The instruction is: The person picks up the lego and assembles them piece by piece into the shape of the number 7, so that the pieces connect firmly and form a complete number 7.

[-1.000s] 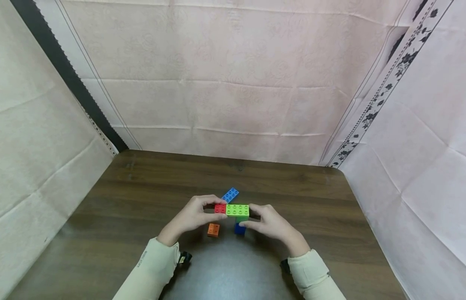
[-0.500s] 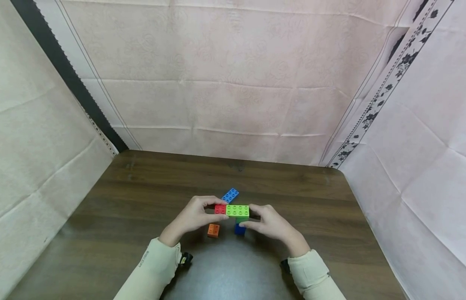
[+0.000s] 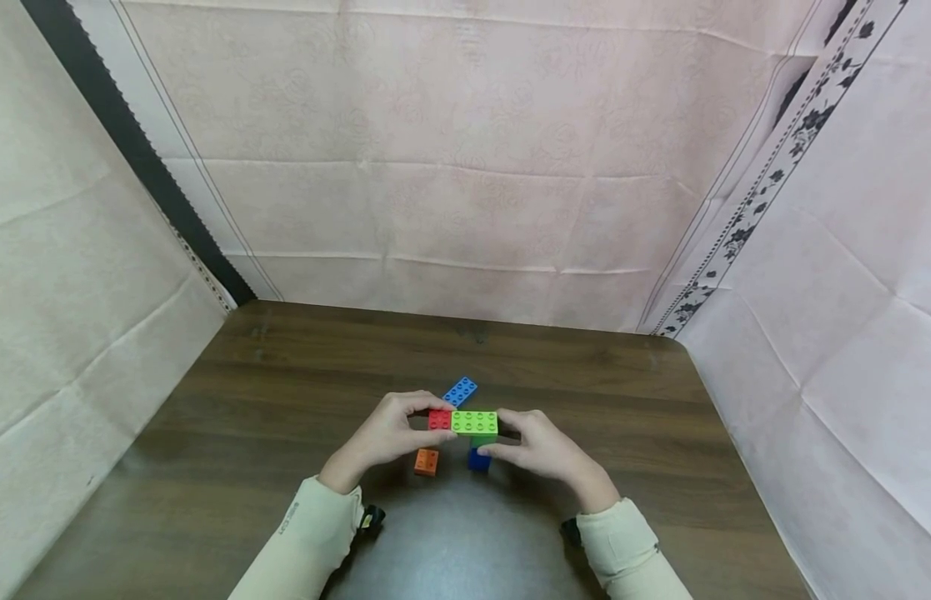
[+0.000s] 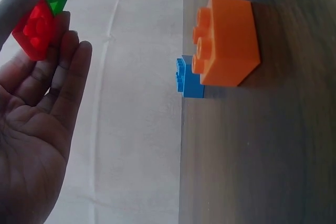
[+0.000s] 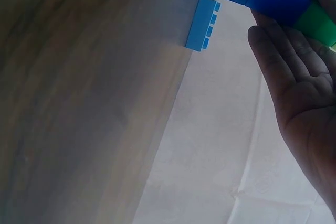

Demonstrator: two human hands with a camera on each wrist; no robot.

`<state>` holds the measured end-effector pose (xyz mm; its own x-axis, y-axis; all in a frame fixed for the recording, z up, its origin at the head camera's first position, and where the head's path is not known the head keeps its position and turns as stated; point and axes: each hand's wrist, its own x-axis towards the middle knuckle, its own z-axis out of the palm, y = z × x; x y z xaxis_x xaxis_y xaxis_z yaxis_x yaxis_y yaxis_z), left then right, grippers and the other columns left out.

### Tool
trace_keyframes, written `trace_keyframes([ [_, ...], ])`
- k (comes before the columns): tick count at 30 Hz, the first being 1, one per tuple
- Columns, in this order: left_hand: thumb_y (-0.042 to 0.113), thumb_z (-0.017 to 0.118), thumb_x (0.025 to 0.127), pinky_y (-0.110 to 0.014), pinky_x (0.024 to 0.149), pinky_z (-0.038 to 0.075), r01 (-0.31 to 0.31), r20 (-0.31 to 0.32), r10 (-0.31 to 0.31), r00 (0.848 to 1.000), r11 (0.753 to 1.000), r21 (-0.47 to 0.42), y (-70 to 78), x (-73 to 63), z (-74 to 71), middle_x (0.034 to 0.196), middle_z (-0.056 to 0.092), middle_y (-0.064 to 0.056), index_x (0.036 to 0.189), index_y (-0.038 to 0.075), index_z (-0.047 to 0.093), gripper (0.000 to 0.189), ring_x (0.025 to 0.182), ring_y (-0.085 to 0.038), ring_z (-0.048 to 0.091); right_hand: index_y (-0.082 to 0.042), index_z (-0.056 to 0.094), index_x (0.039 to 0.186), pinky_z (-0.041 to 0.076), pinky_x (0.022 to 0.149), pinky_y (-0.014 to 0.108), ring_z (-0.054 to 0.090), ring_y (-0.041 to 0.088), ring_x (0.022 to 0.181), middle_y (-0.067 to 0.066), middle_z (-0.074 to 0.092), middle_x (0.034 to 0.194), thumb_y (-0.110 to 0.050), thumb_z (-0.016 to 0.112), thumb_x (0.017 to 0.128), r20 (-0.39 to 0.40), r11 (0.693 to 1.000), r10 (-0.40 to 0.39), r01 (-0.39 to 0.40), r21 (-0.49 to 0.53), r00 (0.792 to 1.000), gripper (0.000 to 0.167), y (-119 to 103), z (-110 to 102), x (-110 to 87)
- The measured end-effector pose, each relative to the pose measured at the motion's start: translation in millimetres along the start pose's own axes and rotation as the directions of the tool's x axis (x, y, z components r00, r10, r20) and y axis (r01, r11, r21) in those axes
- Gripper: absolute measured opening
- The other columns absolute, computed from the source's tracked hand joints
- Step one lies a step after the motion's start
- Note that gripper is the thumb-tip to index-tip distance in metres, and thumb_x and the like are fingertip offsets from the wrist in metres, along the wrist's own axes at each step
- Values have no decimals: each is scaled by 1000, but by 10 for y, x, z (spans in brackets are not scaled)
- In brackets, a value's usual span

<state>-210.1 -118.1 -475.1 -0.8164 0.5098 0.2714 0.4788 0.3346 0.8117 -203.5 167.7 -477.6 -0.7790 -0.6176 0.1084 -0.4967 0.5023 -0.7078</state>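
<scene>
In the head view, my left hand (image 3: 393, 429) pinches a red toy building brick (image 3: 439, 419) between thumb and fingers. The red brick sits against the left end of a lime green brick (image 3: 475, 422), studs up. Below the lime brick comes a green brick (image 3: 483, 441), then dark blue bricks (image 3: 478, 460) at the bottom, forming a stack. My right hand (image 3: 536, 446) grips this stack from the right, thumb in front and fingers behind. The left wrist view shows the hollow underside of the red brick (image 4: 35, 30), held above the table. Fingers hide part of it.
An orange brick (image 3: 426, 462) lies on the wooden table (image 3: 285, 417) in front of the left hand. A light blue brick (image 3: 460, 391) lies behind the stack. Pale cloth (image 3: 465, 167) hangs behind the table's far edge and along both sides.
Both hands keep their holds almost still. The left hand's fingertips have shifted very slightly right along the red brick, to the lime brick's edge.
</scene>
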Motion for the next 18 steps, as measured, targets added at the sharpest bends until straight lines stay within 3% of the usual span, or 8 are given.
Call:
trace_keyframes([
  [4,35,84,83,-37,72,59,-5,-2,5,1000,1000,3,5,-5,0,107,68,15,114,29,74,33,86,-15,61,-25,65,122,54,89,31,65,10,98,-13,69,112,-46,71,92,46,1000,5,-6,21,999,37,17,-99,0],
  [7,29,85,83,-33,69,58,-10,-7,10,1000,1000,6,2,-2,-1,105,69,15,114,30,74,32,84,-15,61,-22,65,127,52,97,37,64,12,113,-11,68,120,-43,74,91,116,993,55,-67,102,992,43,68,-260,-1],
  [10,24,85,83,-33,67,58,-12,-15,12,1000,1000,9,-2,1,-1,104,68,15,113,30,74,33,83,-16,60,-19,65,130,49,101,41,62,15,117,-7,68,124,-38,72,94,146,983,105,-125,136,984,41,171,-425,48],
  [14,31,84,84,-32,68,57,-2,-20,2,1000,1000,18,-6,0,2,104,68,15,113,32,74,31,83,-15,61,-17,69,125,49,100,41,63,13,115,-3,69,122,-33,68,98,67,989,137,-141,45,988,32,317,-483,261],
  [18,40,83,84,-33,68,57,1,-16,-1,1000,1000,8,-7,-1,8,104,69,16,112,32,73,30,82,-14,61,-8,67,129,49,101,42,62,19,119,8,65,131,-22,68,98,19,991,103,-101,-83,995,34,414,-355,580],
])
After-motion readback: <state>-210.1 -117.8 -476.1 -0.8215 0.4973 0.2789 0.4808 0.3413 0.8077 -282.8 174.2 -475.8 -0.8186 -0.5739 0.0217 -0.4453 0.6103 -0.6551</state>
